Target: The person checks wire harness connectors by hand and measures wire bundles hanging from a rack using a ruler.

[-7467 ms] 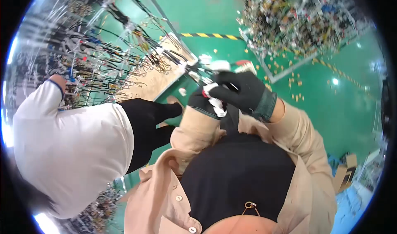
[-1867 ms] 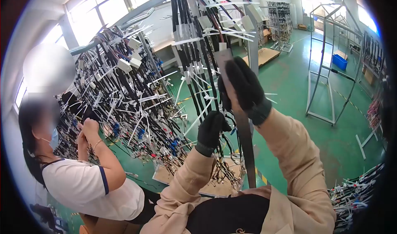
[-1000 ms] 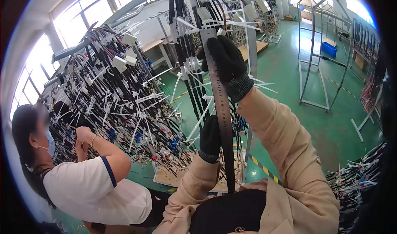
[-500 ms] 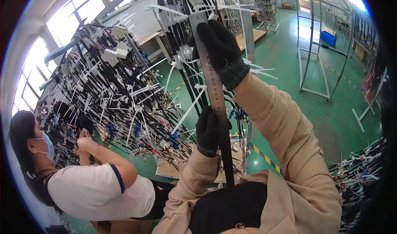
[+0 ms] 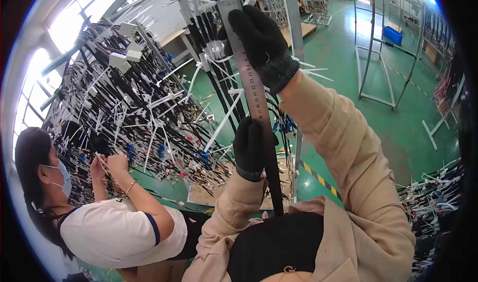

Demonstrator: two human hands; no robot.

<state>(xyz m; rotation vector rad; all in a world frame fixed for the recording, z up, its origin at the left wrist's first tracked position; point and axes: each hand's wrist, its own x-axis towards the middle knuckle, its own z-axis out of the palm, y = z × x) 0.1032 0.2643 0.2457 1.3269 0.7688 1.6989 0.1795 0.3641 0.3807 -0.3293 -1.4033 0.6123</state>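
A long steel ruler (image 5: 256, 95) stands nearly upright before me, its lower end near my chest. My right hand (image 5: 261, 40), in a black glove, grips its upper part. Lower down, my left hand (image 5: 250, 145), also gloved in black, is closed around the ruler's left edge; whether it also holds a cable is hidden. Just behind and left of the ruler hang black cables (image 5: 211, 68) bound with white cable ties (image 5: 226, 120). The ruler's upper end lies beside a tie near the top of the bundle.
At the left a masked co-worker (image 5: 112, 227) has both hands raised at a dense rack of cables (image 5: 124, 97). Metal frames (image 5: 366, 72) and a blue bin (image 5: 393, 35) stand at the right. More cables (image 5: 433, 207) hang at the lower right.
Earlier my hands were low over a white item; now they hold the ruler upright along the cables. Over the last second, ruler and hands have shifted up and left in view. The co-worker's hands have parted slightly.
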